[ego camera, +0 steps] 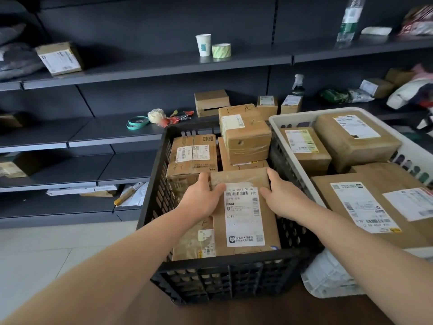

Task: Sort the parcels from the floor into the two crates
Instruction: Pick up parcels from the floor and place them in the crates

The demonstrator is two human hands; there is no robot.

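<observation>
Both hands hold 1 flat parcel over the near half of the black crate. It is a slim brown kraft-paper rectangle with a long white shipping label printed with barcodes, and its far end is glossy with clear tape. The left hand grips the parcel's far-left edge, fingers curled over the side and thumb lying on top beside the label. The right hand grips the far-right edge the same way, fingers bent round the rim, thumb on the top face.

The black crate is rigid plastic with a lattice of slots in its walls. Under the flat parcel, near left, lies a crinkled tape-covered package. At the far left sits a corrugated carton with labels, and at the far right a squat cardboard box wrapped in shiny tape stands on another box, above the rim.

Touching the black crate on the right is the white crate, smooth plastic with oval slots. It holds a wide flat carton near, and 2 rounded, paper-wrapped boxes far.

Behind, dark matte metal shelves carry a paper cup, a roll of tape, a spray bottle and more small cartons. The floor is pale tile.
</observation>
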